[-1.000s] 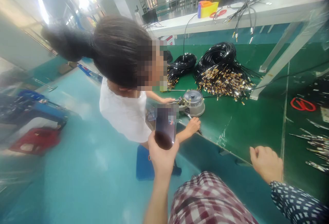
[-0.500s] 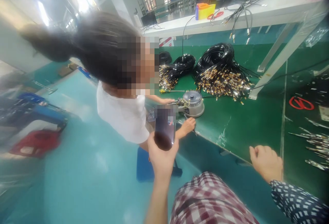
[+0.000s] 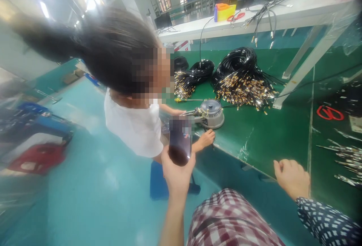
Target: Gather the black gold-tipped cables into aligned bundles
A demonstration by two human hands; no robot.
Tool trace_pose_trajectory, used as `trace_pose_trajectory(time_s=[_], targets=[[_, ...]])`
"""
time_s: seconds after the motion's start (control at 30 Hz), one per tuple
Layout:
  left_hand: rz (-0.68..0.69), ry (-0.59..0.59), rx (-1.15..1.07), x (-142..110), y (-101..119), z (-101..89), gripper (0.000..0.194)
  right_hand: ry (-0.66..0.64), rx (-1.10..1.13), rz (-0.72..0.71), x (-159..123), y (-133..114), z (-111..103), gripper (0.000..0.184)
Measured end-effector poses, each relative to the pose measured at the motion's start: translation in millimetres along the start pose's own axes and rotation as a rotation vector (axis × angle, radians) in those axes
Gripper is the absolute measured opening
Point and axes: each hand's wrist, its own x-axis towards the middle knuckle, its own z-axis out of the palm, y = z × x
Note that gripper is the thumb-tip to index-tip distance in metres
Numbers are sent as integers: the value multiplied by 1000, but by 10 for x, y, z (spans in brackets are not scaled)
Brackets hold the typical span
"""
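My left hand (image 3: 178, 168) is wrapped round a dark smartphone (image 3: 180, 144), held upright in front of a co-worker (image 3: 131, 121). Part of its screen is blurred out. At the green bench's front edge, my right hand (image 3: 292, 178) rests with fingers curled into a loose fist and nothing visible in it. Its forearm wears a dark patterned sleeve. Beyond the phone stands a round grey bench device (image 3: 212, 112) with a ribbed lid. The co-worker's near hand (image 3: 207, 138) lies at the bench edge beside it; the far hand (image 3: 177, 112) is at the device's left.
Coiled black cables with gold ends (image 3: 240, 72) lie on the green bench (image 3: 254, 129). A slanting white leg (image 3: 305, 55) supports a white shelf with a yellow box (image 3: 226, 12). At right are a red ring (image 3: 330, 113) and thin metal pieces (image 3: 346, 157). A blue stool (image 3: 158, 182) stands below.
The co-worker's head has moved left, and the near hand slightly left along the bench edge. The view has shifted a little. My hands keep their pose, the left still gripping the phone.
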Motion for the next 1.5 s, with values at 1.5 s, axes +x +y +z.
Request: trace_pose_trajectory(time_s=[1.5], targets=[[-6, -5, -3, -1, -57, 5, 72, -34, -21, 23, 21, -18, -17, 32]])
